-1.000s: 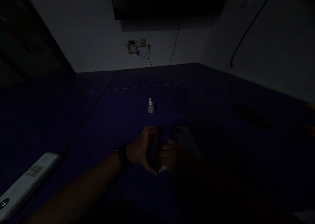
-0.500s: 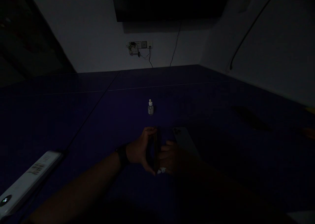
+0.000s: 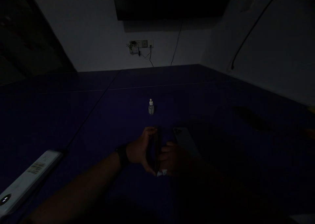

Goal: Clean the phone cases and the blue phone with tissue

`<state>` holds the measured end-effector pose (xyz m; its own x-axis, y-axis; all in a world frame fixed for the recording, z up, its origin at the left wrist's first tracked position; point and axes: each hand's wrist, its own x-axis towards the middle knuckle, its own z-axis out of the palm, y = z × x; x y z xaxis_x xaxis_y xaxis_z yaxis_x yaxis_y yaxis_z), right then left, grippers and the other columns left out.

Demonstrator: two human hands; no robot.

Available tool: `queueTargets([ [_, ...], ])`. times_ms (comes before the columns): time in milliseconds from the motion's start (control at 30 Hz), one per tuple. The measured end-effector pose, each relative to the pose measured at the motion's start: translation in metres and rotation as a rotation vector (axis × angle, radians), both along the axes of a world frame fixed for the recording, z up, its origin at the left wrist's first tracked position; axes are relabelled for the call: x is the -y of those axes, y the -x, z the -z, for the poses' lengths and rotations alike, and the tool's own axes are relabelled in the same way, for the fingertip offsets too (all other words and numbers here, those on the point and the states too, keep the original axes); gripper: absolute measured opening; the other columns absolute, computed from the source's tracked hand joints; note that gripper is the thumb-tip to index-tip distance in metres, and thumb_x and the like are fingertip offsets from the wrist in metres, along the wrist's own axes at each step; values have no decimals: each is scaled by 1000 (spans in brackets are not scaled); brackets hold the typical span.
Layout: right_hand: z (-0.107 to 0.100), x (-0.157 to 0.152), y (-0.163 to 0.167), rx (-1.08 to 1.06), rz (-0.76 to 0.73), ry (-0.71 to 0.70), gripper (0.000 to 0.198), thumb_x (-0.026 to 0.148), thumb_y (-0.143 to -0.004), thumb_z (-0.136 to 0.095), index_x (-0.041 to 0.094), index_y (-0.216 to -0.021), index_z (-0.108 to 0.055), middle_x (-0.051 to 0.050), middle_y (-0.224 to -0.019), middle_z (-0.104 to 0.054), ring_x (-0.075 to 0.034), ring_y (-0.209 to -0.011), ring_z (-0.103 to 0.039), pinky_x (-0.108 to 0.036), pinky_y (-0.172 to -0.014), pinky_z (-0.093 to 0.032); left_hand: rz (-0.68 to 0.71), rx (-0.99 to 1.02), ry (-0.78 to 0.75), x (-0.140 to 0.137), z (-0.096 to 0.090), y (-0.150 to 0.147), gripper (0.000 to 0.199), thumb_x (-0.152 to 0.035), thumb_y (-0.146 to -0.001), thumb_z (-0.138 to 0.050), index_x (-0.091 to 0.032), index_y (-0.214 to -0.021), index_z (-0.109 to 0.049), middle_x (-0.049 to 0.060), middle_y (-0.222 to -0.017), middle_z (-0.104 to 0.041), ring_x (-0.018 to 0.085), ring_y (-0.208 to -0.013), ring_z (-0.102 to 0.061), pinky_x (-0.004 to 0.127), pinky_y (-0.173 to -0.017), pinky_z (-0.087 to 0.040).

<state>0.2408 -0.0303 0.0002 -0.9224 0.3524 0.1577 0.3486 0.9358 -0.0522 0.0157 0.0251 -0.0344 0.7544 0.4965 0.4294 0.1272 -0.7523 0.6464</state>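
The scene is very dark. My left hand (image 3: 140, 152), with a dark band on the wrist, grips a thin dark slab (image 3: 157, 150) by its two ends, thumb at the near end and fingers at the far end. The slab stands on edge, and its exact kind is too dim to tell. Against its right side, my right hand (image 3: 169, 156) has curled fingers around a crumpled white piece (image 3: 162, 173), perhaps tissue or cloth. Just right of that hand lies a pale phone (image 3: 185, 140), camera side up. A small dropper-like bottle (image 3: 151, 108) with a white cap stands upright beyond my hands.
On the dark blue surface (image 3: 123, 102), a white power-bank-like bar (image 3: 31, 176) with a small lit display lies at left. A dark flat object (image 3: 251, 117) rests at right. Wall sockets (image 3: 140, 44) with cables and a dark screen (image 3: 172, 2) are at the back.
The white piece at my right hand has shifted slightly and shows a different shape. Both hands stay at the slab; the view has moved very little.
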Motion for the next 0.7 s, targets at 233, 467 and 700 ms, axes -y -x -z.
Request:
queueTargets([
  [233, 1, -13, 0, -10, 204, -39, 6, 22, -91, -66, 22, -88, -71, -1, -91, -74, -19, -83, -55, -35, -69, -28, 30, 7, -16, -1, 0, 0, 153, -68, -27, -94, -26, -149, -11, 21, -146, -26, 46, -137, -31, 68, -114, -28],
  [467, 0, 2, -1, 13, -30, 15, 13, 28, -89, -70, 26, -102, -69, 2, -102, -75, -19, -90, -58, -34, -75, -32, 2, 15, -15, 0, 0, -1, 152, -69, -29, -93, -28, -149, -11, 19, -146, -25, 45, -138, -29, 68, -114, -28],
  [700, 1, -9, 1, 9, 176, -34, 7, 22, -92, -65, 23, -88, -70, -2, -88, -73, -18, -81, -55, -35, -69, -27, 26, 12, 1, 1, -3, 0, 150, -66, -31, -94, -28, -150, -11, 19, -146, -26, 45, -137, -32, 69, -113, -28],
])
